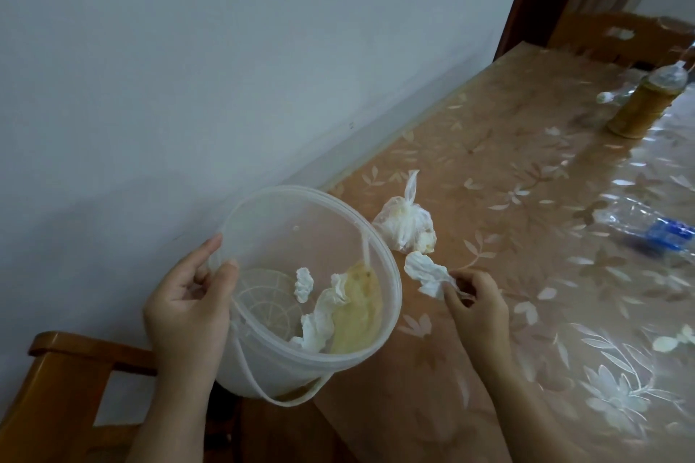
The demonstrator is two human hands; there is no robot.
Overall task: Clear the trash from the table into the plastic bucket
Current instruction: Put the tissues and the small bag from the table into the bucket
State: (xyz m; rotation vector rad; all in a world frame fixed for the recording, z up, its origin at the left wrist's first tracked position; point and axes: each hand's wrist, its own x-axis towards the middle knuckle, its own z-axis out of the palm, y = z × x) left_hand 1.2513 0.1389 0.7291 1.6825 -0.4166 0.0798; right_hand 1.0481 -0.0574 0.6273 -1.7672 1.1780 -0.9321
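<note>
My left hand (188, 297) grips the rim of a translucent plastic bucket (391, 274), held tilted at the table's near-left edge. Inside lie crumpled white tissues (319, 316) and a yellowish peel-like scrap (357, 316). My right hand (475, 306) pinches a crumpled white tissue (427, 272) just right of the bucket's rim, above the table. A knotted clear plastic bag (408, 224) with pale scraps inside lies on the table behind that tissue.
The table (507, 169) has a glossy flowered cover and runs along a white wall. A crushed clear bottle with a blue label (647, 225) lies at right. A yellowish bottle (639, 105) stands farther back. Wooden chairs (60, 383) stand at lower left and far end.
</note>
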